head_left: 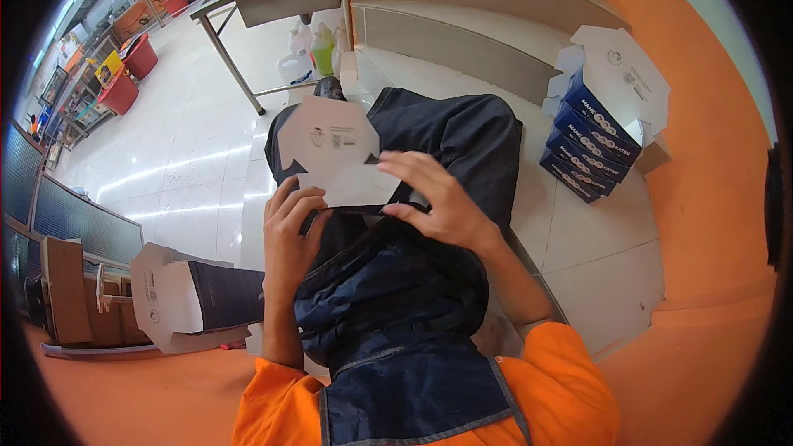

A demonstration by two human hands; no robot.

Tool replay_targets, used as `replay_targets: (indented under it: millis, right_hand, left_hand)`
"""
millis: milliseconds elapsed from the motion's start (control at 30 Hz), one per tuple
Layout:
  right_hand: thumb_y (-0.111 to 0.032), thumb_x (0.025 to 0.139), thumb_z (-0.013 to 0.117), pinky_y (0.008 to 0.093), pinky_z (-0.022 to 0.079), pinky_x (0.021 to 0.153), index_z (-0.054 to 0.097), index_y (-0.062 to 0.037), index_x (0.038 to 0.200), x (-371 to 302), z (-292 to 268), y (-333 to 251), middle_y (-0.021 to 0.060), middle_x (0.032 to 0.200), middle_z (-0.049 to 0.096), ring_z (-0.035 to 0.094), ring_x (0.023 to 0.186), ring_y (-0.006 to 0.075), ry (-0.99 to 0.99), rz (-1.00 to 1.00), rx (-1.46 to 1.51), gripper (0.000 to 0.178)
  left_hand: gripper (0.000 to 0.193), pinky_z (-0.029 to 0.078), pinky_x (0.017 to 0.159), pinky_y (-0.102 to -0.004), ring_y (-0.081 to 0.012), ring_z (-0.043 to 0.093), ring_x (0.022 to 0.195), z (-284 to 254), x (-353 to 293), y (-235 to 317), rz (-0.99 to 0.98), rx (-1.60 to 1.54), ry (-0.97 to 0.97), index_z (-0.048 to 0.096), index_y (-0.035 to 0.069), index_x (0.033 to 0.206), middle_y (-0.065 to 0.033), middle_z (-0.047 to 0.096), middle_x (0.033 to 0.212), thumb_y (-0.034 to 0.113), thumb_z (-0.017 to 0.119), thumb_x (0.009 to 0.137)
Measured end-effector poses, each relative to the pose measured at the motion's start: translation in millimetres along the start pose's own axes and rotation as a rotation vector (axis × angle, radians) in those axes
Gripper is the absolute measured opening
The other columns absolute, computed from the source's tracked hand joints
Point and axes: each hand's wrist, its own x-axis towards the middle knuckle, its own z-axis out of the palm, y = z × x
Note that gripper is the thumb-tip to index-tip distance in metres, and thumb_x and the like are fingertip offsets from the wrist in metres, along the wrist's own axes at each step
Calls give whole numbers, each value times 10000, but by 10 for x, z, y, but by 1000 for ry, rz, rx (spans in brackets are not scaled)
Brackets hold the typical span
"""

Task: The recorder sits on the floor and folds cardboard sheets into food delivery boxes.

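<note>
A white folding food carton (353,182), its lid flap upright and angled at the corners, rests over my lap between both hands. Small dark print marks the inside of the flap. My left hand (291,213) grips the carton's near left corner with bent fingers. On the opposite side, my right hand (438,202) has its fingers along the right edge and its thumb at the near right corner. Dark trousers (462,136) and a dark blue apron (413,380) lie under and behind the carton. The carton's underside is hidden.
To the right stands a stack of dark blue cartons (585,153), the top one with raised white flaps. More cartons (223,296) lie at my left, by brown cardboard boxes (66,289). Ahead are tiled steps (446,41), a metal sink table (289,8) and plastic jugs (322,49).
</note>
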Motion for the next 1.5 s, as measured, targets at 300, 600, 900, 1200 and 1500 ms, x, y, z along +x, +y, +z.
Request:
replay_targets:
  millis: [300,600,900,1200,1500]
  right_hand:
    - [-168,718,712,350,421,834,561,-54,1041,-56,128,15,113,987,602,578,896,272,133,166,76,374]
    - [-144,695,725,337,443,809,530,-55,1070,-96,255,45,108,1019,582,573,905,266,-17,52,58,432]
    - [-192,722,699,362,422,823,548,-43,1042,-109,78,168,132,939,580,554,885,298,69,151,139,384]
    - [-102,721,658,368,393,834,571,-58,934,-91,119,-102,100,958,522,508,948,272,40,0,-126,235]
    - [-150,738,651,384,380,887,593,-80,937,-57,37,-47,81,1038,529,499,1003,271,-119,-185,-69,219]
  left_hand:
    - [96,313,999,-454,-269,495,1126,-34,121,151,101,198,-85,587,34,742,-86,642,911,43,673,700]
    - [158,445,704,-411,-375,577,794,160,263,57,-8,-254,-868,571,-26,909,-207,607,794,52,563,771]
    - [154,457,656,-291,-207,614,734,186,287,-68,-230,-504,-727,566,-36,955,-164,628,802,19,542,813]
    - [155,473,662,-264,-192,632,742,162,345,-14,-238,-510,-736,555,-40,949,-182,648,830,1,562,800]
    - [210,479,673,-253,-167,629,755,47,405,161,-188,-508,-818,542,-26,997,-161,653,843,-10,579,791]
